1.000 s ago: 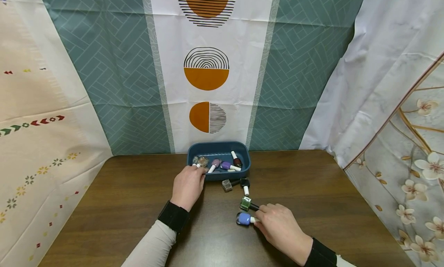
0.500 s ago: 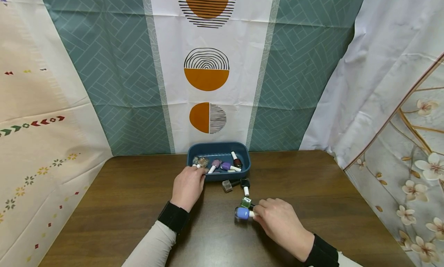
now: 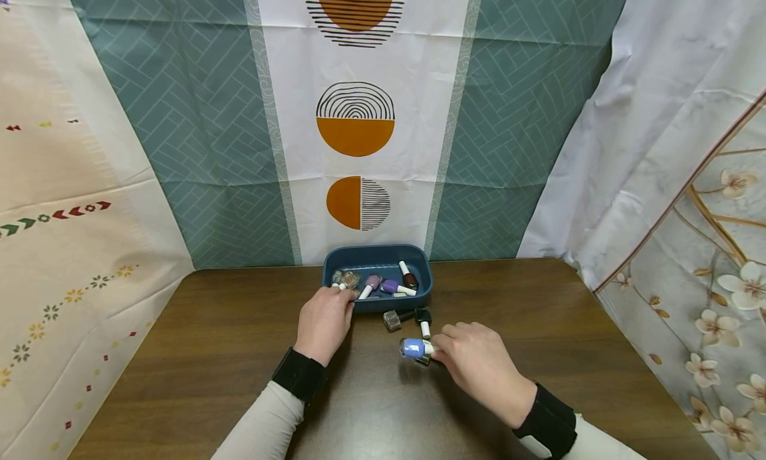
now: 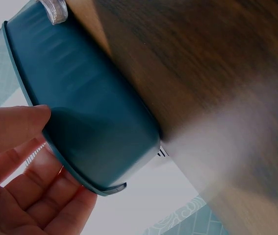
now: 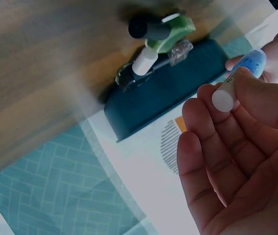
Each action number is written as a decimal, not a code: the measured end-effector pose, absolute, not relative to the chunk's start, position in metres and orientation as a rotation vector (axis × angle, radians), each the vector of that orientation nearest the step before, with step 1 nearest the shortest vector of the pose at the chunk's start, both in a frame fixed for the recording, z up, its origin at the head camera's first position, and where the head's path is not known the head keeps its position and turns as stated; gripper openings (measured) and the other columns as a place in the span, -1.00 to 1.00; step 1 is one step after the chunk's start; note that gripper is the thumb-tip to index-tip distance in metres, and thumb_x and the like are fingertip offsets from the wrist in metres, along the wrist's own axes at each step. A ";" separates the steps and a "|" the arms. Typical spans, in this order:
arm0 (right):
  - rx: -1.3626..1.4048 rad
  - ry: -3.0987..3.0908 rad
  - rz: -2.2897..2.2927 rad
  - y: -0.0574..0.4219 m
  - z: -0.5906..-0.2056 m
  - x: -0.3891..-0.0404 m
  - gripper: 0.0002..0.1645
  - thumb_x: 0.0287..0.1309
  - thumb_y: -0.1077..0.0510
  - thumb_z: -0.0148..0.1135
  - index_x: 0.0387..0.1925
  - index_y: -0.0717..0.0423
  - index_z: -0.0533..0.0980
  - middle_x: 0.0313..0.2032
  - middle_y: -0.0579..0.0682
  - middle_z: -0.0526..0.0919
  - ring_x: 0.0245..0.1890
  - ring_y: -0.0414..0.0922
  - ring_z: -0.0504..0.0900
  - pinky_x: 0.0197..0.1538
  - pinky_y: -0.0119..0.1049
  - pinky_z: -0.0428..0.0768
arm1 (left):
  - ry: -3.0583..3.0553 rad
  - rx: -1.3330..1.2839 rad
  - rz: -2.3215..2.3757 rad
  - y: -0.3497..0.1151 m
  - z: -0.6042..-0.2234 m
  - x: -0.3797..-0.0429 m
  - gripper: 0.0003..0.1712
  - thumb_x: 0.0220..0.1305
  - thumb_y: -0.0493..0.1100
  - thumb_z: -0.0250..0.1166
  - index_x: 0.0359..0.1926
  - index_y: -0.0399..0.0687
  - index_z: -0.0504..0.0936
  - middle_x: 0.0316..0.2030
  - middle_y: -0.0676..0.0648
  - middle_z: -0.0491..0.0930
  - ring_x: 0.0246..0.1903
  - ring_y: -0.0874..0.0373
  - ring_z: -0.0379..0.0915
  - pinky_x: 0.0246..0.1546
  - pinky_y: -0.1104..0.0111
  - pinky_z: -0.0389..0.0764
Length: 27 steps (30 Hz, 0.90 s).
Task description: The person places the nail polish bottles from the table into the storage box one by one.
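My left hand [image 3: 325,322] grips the near left rim of a dark blue plastic bin [image 3: 372,255], thumb on the outer wall and fingers over the edge in the left wrist view. My right hand [image 3: 479,370] pinches a blue nail polish bottle [image 3: 411,347] by its white cap, raised above the table. Under it, a green nail polish bottle [image 5: 180,33] with a black cap is mostly hidden in the head view. Inside the bin lie several bottles, among them a purple one [image 3: 389,286], a mauve one [image 3: 374,280] and a dark red one [image 3: 409,280].
Just in front of the bin, a glitter nail polish bottle [image 3: 391,321] and a black one with a white cap [image 3: 423,316] lie on the brown wooden table [image 3: 239,340]. A patterned cloth [image 3: 359,240] hangs right behind the bin.
My right hand has lifted the blue nail polish bottle off the table and moved it toward the bin, over the green bottle. The left hand stays on the bin's rim.
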State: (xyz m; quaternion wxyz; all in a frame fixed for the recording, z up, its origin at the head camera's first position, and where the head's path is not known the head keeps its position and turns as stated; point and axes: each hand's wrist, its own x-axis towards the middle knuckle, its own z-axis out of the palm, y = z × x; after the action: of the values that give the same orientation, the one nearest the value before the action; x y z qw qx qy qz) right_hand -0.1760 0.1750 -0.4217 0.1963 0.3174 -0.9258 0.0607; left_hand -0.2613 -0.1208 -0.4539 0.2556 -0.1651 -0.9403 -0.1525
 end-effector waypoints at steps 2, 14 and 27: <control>0.887 -2.573 0.172 0.174 -0.421 -0.179 -0.75 0.12 0.11 0.76 -0.23 -0.03 0.78 -0.42 -0.22 0.65 -0.46 -0.26 0.45 -0.34 -0.36 0.51 | -2.552 -0.451 -0.413 -0.121 -0.454 -0.262 -0.88 0.31 -0.28 0.61 -0.14 -0.08 0.89 -0.33 -0.07 0.76 -0.28 -0.05 0.66 -0.33 0.08 0.70; 0.885 -2.501 0.172 0.166 -0.411 -0.196 -0.78 0.15 0.12 0.74 -0.24 -0.02 0.78 -0.42 -0.19 0.68 -0.44 -0.21 0.56 -0.33 -0.31 0.57 | -2.542 -0.449 -0.404 -0.120 -0.454 -0.261 -0.89 0.30 -0.27 0.62 -0.17 -0.07 0.88 -0.34 -0.07 0.76 -0.29 -0.05 0.66 -0.34 0.08 0.69; 0.876 -2.439 0.178 0.159 -0.406 -0.220 -0.83 0.21 0.13 0.70 -0.22 -0.04 0.80 -0.34 -0.15 0.77 -0.38 -0.15 0.67 -0.26 -0.23 0.67 | -2.584 -0.433 -0.417 -0.120 -0.454 -0.261 -0.89 0.34 -0.26 0.60 -0.13 -0.08 0.89 -0.32 -0.07 0.76 -0.27 -0.05 0.65 -0.31 0.09 0.70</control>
State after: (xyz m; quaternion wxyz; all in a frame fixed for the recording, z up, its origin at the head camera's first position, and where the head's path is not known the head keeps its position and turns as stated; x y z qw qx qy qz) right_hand -0.2200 0.1592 -0.4059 0.2689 0.3248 -0.9044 0.0659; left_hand -0.2611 -0.1201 -0.4536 0.2420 -0.1584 -0.9450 -0.1527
